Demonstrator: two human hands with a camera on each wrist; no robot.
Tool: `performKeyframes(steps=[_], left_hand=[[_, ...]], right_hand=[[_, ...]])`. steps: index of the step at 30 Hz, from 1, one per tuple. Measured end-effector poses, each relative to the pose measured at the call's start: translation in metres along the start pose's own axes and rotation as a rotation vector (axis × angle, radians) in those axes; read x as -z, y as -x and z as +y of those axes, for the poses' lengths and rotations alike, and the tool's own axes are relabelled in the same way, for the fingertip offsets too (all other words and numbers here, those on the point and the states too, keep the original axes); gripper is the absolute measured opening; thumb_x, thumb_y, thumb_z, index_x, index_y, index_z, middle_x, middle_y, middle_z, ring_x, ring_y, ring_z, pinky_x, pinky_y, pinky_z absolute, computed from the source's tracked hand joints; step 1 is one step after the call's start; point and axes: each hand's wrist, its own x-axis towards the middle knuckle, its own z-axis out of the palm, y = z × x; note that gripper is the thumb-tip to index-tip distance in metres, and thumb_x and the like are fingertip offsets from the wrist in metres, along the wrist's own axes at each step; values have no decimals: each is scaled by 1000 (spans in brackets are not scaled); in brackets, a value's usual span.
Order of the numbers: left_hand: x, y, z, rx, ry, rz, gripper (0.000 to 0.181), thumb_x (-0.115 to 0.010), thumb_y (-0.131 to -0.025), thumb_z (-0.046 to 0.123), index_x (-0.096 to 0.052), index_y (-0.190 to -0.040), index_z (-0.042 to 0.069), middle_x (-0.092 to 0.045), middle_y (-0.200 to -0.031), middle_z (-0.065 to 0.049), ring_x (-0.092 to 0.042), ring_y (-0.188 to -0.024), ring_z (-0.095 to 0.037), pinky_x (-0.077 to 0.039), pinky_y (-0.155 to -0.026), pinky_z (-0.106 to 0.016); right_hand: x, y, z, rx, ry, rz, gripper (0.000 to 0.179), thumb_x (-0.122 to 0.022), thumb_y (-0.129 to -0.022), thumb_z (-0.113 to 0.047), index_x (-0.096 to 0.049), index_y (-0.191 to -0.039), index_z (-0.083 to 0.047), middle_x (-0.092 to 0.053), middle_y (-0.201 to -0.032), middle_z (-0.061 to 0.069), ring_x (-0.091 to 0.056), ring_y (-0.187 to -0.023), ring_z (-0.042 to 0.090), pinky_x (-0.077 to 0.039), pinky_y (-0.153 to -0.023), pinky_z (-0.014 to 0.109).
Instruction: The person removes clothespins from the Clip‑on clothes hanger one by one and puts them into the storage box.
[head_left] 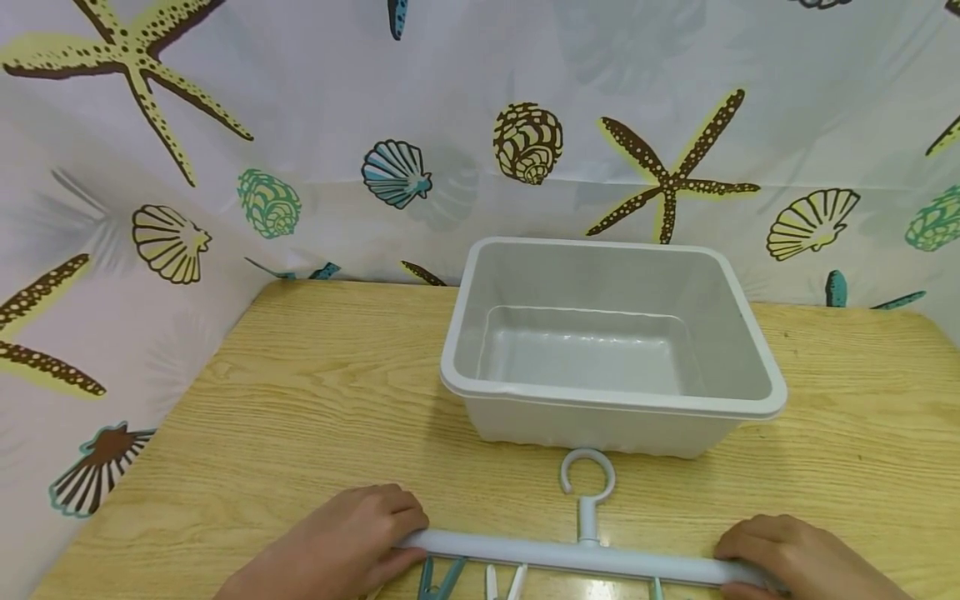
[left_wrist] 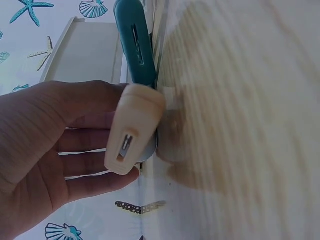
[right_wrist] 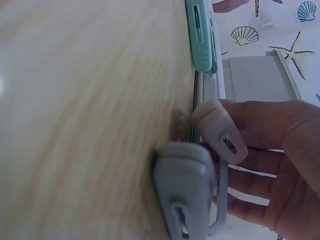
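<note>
Okay, so the main thing is a pale blue-grey clip hanger (head_left: 525, 551) stretched sideways across the near end of a wood-grain table (head_left: 337, 417), with a hand on each end. Left hand (head_left: 348, 542) has the left end, fingers bent over the bar and thumb on the near side, so the gap in that grip is basically just the bar's thickness. Right hand (head_left: 798, 554) does pretty much the same at the other end. Can't really tell whether the bar rests on the wood or sits slightly above it.

Its hook (head_left: 587, 521) points away from the person, the curl ending just beside the base of a light grey plastic bin (head_left: 585, 427) that stands upright.

Clips run along the near side of the bar: a dark teal clip (head_left: 453, 573) closest to the left hand in the head view, then a white clip (head_left: 517, 580), then a mint clip (right_wrist: 203, 56) further right. The left wrist view also gets a peach clip (left_wrist: 137, 112) right by the fingers, and the right one shows a beige clip (right_wrist: 216, 125) and a chunky grey clip (right_wrist: 185, 172).

Behind everything hangs a white sheet (head_left: 465, 75) printed with shells and starfish.
</note>
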Motion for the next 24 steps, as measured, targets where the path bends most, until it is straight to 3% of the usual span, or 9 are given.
performKeyframes(steps=[14,24], left_hand=[[1,0,2,-24,-27,13,11,-70,-89,22,-67,-89,12,-64,-88,5,-57,-79,-2,-50,-66,-20],[7,1,5,-55,-55,51,10,-70,-89,21,-67,-90,11,-65,-89,4,-58,-79,-2,-50,-65,-20]], right_hand=[[-1,-4,-4,10,31,-4,15,-76,-83,-26,-63,-89,-22,-54,-85,-24,-44,-71,-9,-43,-55,19],[1,-2,-6,16,83,-17,18,-76,-84,-31,-65,-90,-17,-57,-82,-22,-47,-69,-8,-41,-52,20]])
